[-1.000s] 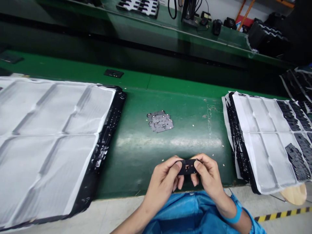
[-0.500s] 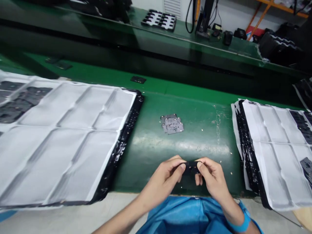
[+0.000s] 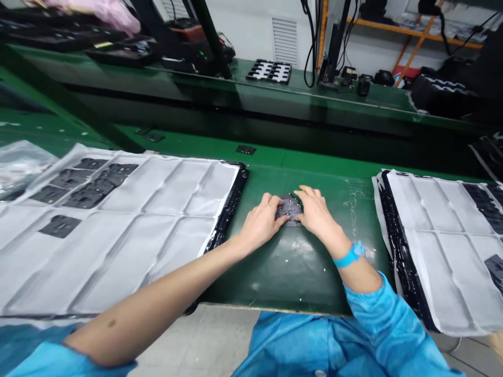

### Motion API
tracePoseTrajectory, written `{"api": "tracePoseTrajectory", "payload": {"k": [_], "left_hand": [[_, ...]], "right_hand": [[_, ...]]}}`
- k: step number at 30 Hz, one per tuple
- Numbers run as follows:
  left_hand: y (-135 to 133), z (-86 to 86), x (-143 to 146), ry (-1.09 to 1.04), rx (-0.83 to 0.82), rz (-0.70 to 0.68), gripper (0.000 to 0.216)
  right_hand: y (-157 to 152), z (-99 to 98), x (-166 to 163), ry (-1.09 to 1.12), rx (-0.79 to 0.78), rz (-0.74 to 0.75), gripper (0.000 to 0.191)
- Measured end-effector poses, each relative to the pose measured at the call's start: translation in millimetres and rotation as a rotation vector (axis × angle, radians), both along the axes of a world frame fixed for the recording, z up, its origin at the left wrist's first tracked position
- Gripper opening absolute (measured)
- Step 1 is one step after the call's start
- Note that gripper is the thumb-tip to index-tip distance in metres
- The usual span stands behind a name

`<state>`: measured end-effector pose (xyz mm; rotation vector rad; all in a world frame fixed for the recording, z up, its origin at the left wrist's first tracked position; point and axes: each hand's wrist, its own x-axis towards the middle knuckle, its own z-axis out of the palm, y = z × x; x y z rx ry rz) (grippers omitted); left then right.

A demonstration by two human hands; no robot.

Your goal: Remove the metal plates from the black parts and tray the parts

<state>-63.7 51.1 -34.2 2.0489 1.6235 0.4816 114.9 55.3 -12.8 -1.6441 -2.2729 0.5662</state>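
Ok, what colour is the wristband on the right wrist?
Bright blue; the wristband shows best in the head view.

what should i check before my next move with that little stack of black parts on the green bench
1. Both hands on the stack of black parts: ok, the left hand and the right hand touch it from either side.
2. Grip closed on the stack: cannot tell, the fingers hide its edges.
3. Stack squared up: cannot tell, it is mostly covered.
4. Room in the left tray: ok, loose black parts lie only in its far-left pockets.
5. Green bench clean near the stack: not ok, pale specks lie on it.
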Motion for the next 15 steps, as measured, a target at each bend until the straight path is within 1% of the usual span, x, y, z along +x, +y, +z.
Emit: {"api": "tracePoseTrajectory", "payload": {"k": [3, 5, 7, 10, 15], "left_hand": [[12, 1.6, -5, 0.072, 0.022, -0.006, 0.058], [22, 1.8, -7, 0.102, 0.01, -0.029, 0.069], [33, 0.9, -8, 0.118, -0.02, -0.057, 0.066], [43, -1.3, -8, 0.108, -0.063, -0.092, 0.057], [47, -3.5, -10, 0.023, -0.125, -0.133, 0.038]], "right_hand": [[28, 0.0, -11, -0.034, -0.049, 0.089, 0.071], [38, 0.2, -18, -0.064, -0.076, 0.139, 0.069], [44, 1.3, -25, -0.099, -0.097, 0.164, 0.064], [49, 3.1, -33, -0.155, -0.13, 0.161, 0.054], [46, 5.4, -30, -0.162, -0.175, 0.152, 0.036]]}}
